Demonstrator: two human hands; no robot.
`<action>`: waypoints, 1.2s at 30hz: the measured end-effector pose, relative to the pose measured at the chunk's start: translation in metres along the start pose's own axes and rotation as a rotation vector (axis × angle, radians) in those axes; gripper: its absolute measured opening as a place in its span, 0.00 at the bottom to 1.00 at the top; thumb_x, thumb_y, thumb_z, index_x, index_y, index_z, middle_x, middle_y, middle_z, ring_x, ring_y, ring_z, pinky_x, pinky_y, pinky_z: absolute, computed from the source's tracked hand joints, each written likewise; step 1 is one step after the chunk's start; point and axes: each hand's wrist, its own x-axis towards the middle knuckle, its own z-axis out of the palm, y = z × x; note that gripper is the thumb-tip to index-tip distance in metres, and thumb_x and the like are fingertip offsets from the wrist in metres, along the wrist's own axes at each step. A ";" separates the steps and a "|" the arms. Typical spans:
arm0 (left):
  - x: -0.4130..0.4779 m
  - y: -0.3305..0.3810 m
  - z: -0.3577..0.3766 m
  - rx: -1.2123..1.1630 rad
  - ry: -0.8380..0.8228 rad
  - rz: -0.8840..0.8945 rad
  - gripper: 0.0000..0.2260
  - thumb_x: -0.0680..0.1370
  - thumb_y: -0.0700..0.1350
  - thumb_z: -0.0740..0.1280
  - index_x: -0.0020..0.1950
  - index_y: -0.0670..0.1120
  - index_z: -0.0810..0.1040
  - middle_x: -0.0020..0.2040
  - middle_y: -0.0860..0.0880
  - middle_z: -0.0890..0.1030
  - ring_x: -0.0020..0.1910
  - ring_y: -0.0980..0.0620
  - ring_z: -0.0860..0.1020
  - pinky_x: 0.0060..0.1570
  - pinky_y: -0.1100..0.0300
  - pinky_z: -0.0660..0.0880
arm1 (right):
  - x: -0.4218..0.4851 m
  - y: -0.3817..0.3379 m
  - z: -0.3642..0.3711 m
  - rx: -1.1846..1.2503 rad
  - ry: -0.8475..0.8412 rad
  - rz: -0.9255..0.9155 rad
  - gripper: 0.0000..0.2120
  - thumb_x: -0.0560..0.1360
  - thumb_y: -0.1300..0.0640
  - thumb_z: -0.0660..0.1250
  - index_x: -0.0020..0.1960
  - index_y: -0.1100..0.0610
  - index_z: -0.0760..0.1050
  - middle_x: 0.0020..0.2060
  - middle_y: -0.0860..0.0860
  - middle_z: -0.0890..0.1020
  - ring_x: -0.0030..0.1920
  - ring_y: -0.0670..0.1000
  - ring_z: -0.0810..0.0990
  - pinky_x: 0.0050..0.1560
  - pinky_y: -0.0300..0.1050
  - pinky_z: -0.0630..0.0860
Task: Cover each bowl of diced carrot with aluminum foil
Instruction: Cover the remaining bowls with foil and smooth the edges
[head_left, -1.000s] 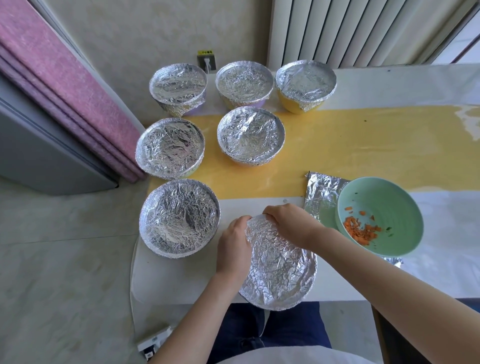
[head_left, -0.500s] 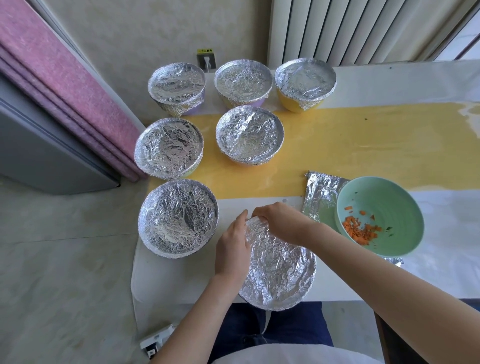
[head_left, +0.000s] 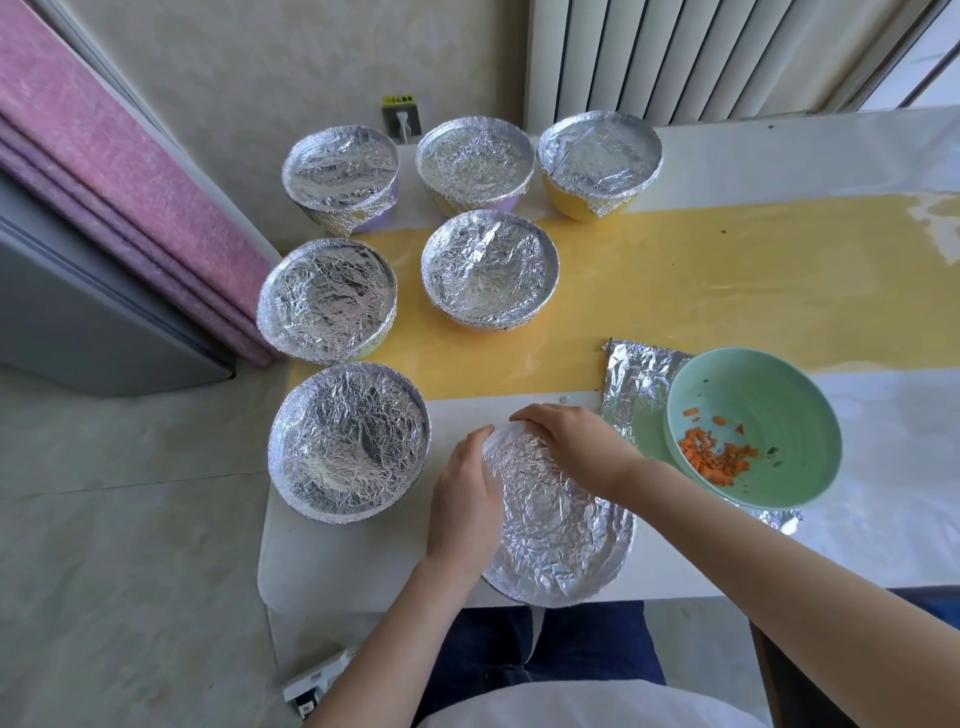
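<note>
A foil-covered bowl (head_left: 558, 535) sits at the table's near edge. My left hand (head_left: 464, 499) presses the foil against its left rim, fingers fairly straight. My right hand (head_left: 566, 436) curls over the far rim and presses the foil down there. To the right stands an uncovered green bowl (head_left: 753, 389) with diced carrot (head_left: 714, 454) inside. It rests on a loose sheet of foil (head_left: 636, 379). Several other bowls carry foil covers, the nearest one (head_left: 349, 441) just left of my hands.
Further foil-covered bowls stand in rows at the table's far left: (head_left: 327, 299), (head_left: 490, 270), (head_left: 340, 174), (head_left: 475, 158) and a yellow one (head_left: 600, 156). A yellow runner (head_left: 727, 280) crosses the white table. The left table edge drops to the floor.
My left hand's fingers have straightened against the left rim, and my right hand has shifted slightly along the far rim. The bowl has stayed in place.
</note>
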 end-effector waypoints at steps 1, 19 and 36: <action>0.003 0.000 0.001 -0.021 0.008 -0.012 0.17 0.81 0.38 0.54 0.69 0.45 0.68 0.61 0.46 0.76 0.57 0.47 0.75 0.52 0.64 0.68 | 0.000 0.001 0.001 0.000 0.003 0.007 0.14 0.81 0.60 0.55 0.65 0.56 0.73 0.58 0.54 0.80 0.54 0.57 0.79 0.53 0.50 0.73; 0.011 -0.003 0.003 0.008 0.109 0.108 0.15 0.79 0.35 0.59 0.64 0.42 0.76 0.52 0.45 0.82 0.49 0.49 0.81 0.49 0.65 0.73 | 0.012 -0.006 0.002 -0.133 -0.056 -0.017 0.11 0.76 0.68 0.57 0.51 0.59 0.75 0.39 0.56 0.81 0.34 0.56 0.72 0.38 0.50 0.72; 0.010 -0.006 0.003 0.106 0.118 0.059 0.06 0.81 0.40 0.57 0.51 0.39 0.72 0.40 0.43 0.81 0.36 0.43 0.78 0.29 0.62 0.62 | 0.019 -0.028 -0.006 -0.396 -0.158 -0.054 0.13 0.73 0.68 0.56 0.53 0.56 0.72 0.48 0.55 0.80 0.40 0.55 0.73 0.40 0.46 0.67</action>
